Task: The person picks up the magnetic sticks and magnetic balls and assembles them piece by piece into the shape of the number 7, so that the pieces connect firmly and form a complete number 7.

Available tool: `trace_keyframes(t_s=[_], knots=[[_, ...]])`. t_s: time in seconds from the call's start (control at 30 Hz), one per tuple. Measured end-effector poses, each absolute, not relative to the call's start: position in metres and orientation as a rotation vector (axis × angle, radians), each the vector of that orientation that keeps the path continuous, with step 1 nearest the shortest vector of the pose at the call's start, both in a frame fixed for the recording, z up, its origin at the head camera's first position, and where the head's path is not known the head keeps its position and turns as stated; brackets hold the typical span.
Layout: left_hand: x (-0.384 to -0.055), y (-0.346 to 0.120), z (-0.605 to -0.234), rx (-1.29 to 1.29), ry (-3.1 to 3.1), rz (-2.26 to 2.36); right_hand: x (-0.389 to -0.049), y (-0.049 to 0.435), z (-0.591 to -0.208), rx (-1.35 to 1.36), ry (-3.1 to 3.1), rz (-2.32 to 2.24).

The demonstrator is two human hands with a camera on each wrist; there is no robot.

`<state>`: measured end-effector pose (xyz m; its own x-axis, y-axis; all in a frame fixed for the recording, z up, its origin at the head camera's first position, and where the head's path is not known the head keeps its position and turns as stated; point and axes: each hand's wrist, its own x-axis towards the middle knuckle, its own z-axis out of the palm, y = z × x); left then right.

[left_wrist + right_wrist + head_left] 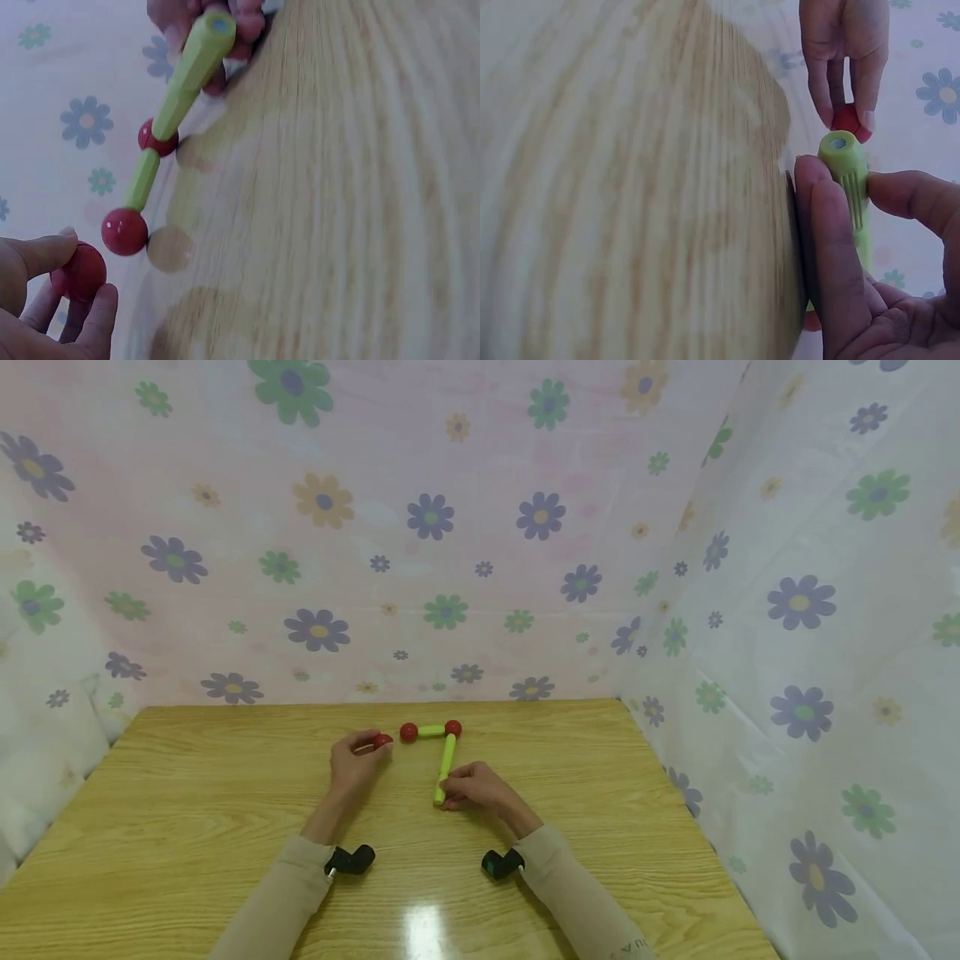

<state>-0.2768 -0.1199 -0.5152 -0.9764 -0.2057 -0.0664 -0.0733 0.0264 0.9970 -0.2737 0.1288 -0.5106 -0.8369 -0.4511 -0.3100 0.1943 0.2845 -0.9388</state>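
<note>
My left hand pinches a loose red ball between thumb and fingertips. To its right, another red ball sits at the left end of a short yellow-green rod. That rod's other end meets a third red ball at the corner. From this corner a longer yellow-green rod runs toward me. My right hand pinches the long rod close to its near end, thumb on one side and fingers on the other. A small grey metal disc shows in that end in the right wrist view.
The pieces are on a wood-grain table, near its far edge. A flower-patterned cloth hangs behind the table and along its sides. Black wrist cameras sit at both beige sleeves.
</note>
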Motion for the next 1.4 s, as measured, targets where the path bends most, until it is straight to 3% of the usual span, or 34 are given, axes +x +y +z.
trace_keyframes(t_s=[0.77, 1.4], knots=[[-0.231, -0.095, -0.518, -0.102, -2.460, -1.995, -0.289, 0.131, -0.513, -0.219, 1.942, -1.594], [-0.212, -0.082, -0.518, -0.145, -2.460, -2.057, -0.294, 0.134, -0.512, -0.237, 1.873, -1.555]])
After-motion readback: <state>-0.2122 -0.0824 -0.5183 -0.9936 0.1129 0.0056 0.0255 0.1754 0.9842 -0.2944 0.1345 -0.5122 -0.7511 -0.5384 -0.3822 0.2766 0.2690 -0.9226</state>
